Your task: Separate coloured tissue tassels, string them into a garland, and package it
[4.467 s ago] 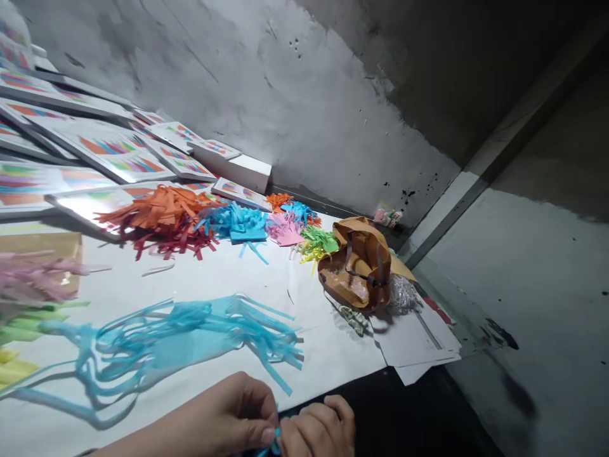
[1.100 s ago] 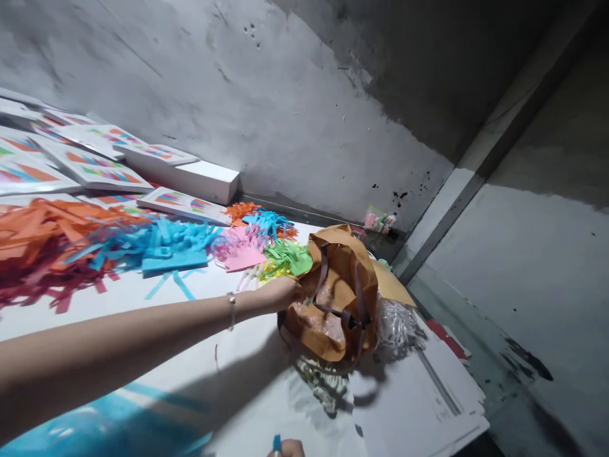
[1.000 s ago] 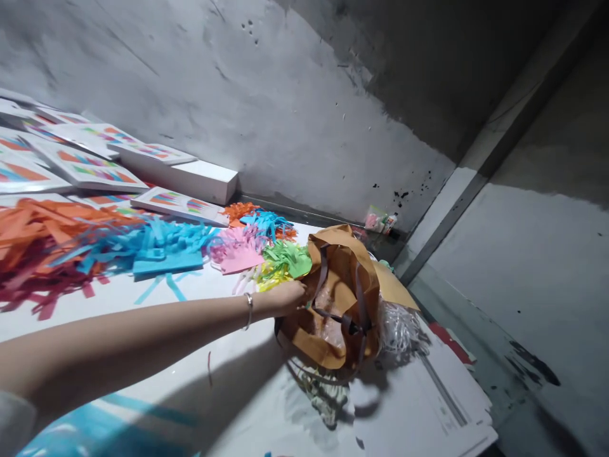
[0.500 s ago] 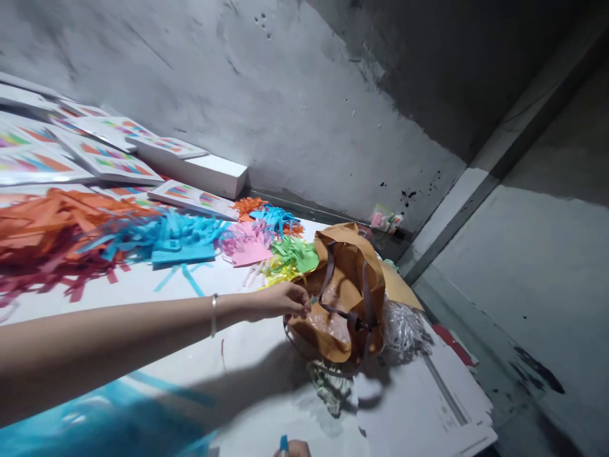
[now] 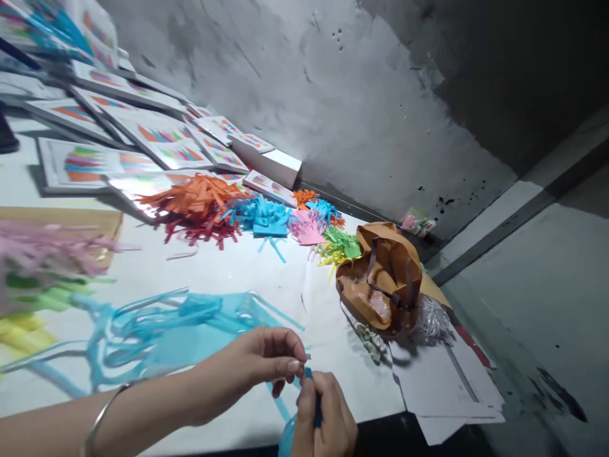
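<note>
The right hand grips a blue tissue-paper tassel while the left hand pinches beside its tip, fingertip contents unclear.

1. A slim, shiny silver bracelet ringed the left forearm, which was otherwise bare.
2. The left hand was bare, its thumbnail short and rounded.
3. The right hand was bare too, its wrist out of view.

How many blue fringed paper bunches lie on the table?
3 clear: spread bunch beyond the left hand, thick bunch beside orange fringe, small bunch behind the farther pink bunch. The blue patch at upper left is blurred; others may be hidden.
</note>
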`<state>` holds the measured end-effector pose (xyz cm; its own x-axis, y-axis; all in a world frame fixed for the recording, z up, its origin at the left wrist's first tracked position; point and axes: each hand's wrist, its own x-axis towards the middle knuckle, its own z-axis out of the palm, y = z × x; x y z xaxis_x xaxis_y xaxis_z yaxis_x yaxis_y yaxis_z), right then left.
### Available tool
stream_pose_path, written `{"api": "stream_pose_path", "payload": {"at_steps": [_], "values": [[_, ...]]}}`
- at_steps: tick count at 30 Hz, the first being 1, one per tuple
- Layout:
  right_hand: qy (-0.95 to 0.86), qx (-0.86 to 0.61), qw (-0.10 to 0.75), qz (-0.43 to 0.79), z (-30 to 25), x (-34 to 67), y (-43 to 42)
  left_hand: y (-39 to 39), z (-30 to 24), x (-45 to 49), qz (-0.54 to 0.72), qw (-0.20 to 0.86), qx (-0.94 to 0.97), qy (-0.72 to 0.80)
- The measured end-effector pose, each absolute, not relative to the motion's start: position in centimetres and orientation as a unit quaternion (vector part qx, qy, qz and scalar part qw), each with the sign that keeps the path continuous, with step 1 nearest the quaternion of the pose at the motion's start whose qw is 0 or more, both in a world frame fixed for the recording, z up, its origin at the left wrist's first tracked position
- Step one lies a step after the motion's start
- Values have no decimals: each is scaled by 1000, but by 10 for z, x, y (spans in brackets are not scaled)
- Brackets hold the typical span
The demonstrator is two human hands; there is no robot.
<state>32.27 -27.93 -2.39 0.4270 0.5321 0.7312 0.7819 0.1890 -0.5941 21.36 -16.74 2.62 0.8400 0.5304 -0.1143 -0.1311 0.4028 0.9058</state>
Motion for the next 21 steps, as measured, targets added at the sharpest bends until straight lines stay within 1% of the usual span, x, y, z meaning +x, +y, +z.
{"api": "stream_pose_path", "payload": {"at_steps": [4, 7, 11, 14, 17, 21], "values": [[-568, -621, 532, -95, -25, 293, -280, -181, 14, 179, 257, 794, 512, 204], [-607, -611, 504, -64, -28, 281, -284, -185, 4, 158, 295, 757, 542, 213], [-646, -608, 461, -10, -26, 272, -289, -188, -4, 138, 300, 699, 617, 201], [-638, -619, 456, 47, -22, 268, -293, -190, -4, 126, 285, 653, 676, 188], [-617, -630, 458, 110, -23, 264, -297, -191, -2, 117, 300, 603, 714, 193], [-614, -633, 455, 123, -28, 260, -301, -192, 0, 111, 304, 573, 732, 208]]}}
